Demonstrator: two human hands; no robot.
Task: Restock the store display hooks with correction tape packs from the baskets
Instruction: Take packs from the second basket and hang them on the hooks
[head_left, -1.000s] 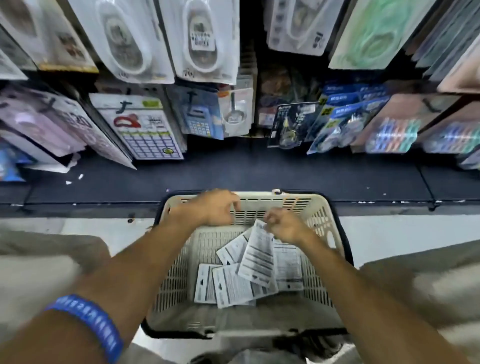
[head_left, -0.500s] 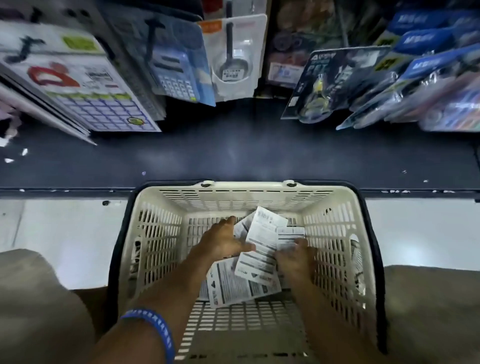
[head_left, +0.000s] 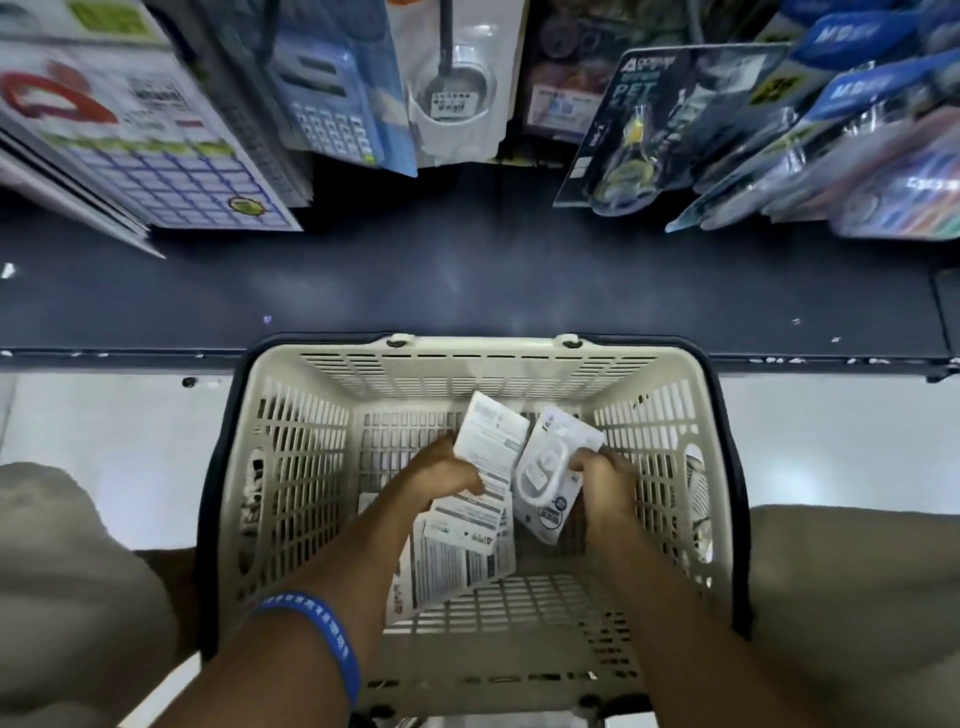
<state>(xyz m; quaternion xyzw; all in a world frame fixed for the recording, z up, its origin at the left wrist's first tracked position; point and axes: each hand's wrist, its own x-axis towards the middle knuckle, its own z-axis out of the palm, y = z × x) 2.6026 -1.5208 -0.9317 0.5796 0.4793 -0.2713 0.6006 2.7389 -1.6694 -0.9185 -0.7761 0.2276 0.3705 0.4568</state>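
Note:
A cream plastic basket (head_left: 311, 457) with a dark rim sits on the floor in front of me. Both my hands are down inside it. My left hand (head_left: 441, 475) grips a white correction tape pack (head_left: 491, 441), printed back side up. My right hand (head_left: 602, 480) holds another correction tape pack (head_left: 548, 478) tilted, its clear blister facing me. Several more packs (head_left: 457, 556) lie face down on the basket floor beneath my hands.
A dark base shelf (head_left: 467, 280) runs across just beyond the basket. Above it hang carded goods: calculators (head_left: 332, 98), a dark pet item card (head_left: 639, 119), blue packs (head_left: 857, 98) at right. My knees (head_left: 67, 571) flank the basket over pale floor.
My view dropped closer to the basket. Both hands went from the far rim down inside; the left took hold of one pack and the right turned another blister side up.

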